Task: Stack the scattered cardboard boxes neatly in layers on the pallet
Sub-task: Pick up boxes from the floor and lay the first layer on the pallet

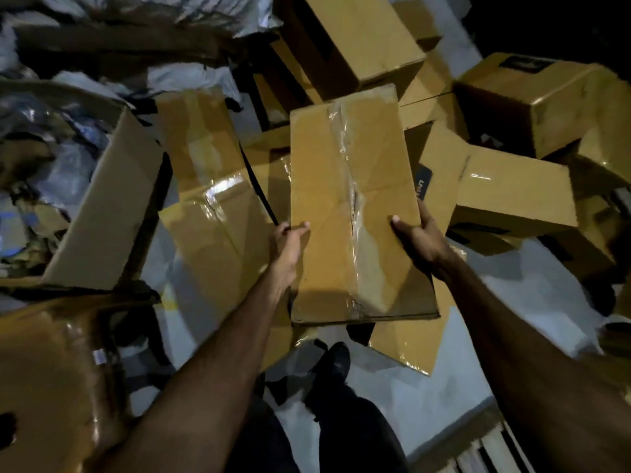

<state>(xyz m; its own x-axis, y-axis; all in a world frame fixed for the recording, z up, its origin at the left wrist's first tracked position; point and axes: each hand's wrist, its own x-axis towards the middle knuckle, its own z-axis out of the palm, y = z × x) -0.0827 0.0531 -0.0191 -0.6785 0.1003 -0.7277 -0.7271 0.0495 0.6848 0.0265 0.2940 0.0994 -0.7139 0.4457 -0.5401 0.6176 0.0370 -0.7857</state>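
Head view, held item: taped cardboard box (355,206), long and flat-topped, clear tape running down its middle seam; carried above the floor, in the centre of the view.
Left hand (286,241): grips the box's left edge, thumb curled over the top face, the other fingers hidden beneath.
Right hand (419,236): grips the box's right edge, thumb lying on the top face, fingers wrapped round the side.
Scattered boxes, far side: a large closed carton (358,46) tilted at top centre; a carton with a dark label (532,93) at upper right; a smaller sealed box (515,192) just right of the held box.
Scattered boxes, left side: two taped boxes (211,206) lying end to end, close beside the held box; an open carton (102,206) filled with crumpled plastic and scraps.
Near left: a glossy brown box (51,370) with a round hand hole.
Floor (426,387): pale, dimly lit.
Lower right corner: pale wooden slats (491,448), possibly the pallet; cannot tell for certain.
Person: dark shoe (336,361) and dark trouser leg below the held box.
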